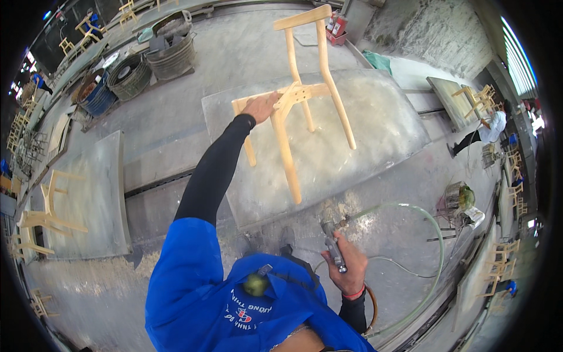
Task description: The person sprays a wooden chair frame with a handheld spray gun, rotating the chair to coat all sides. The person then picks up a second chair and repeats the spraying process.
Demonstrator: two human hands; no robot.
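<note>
A pale wooden chair frame [285, 154] without a seat panel stands upright on a large grey work board [381, 117], its curved back rail at the far side. My left arm reaches forward, and my left hand [260, 110] grips the frame's side rail near a leg joint. At the lower right, my right hand [350, 261] is closed round a slim metal air tool [334, 249] with a hose. The tool's head is held off the chair, near the board's front edge. Its exact type is hard to make out.
A pale green hose [440, 246] loops across the floor at right. Another chair frame [50, 217] rests on a board at left. Large bins [170, 56] stand at the far left. A person in a light shirt [495, 126] works at the right beside another chair.
</note>
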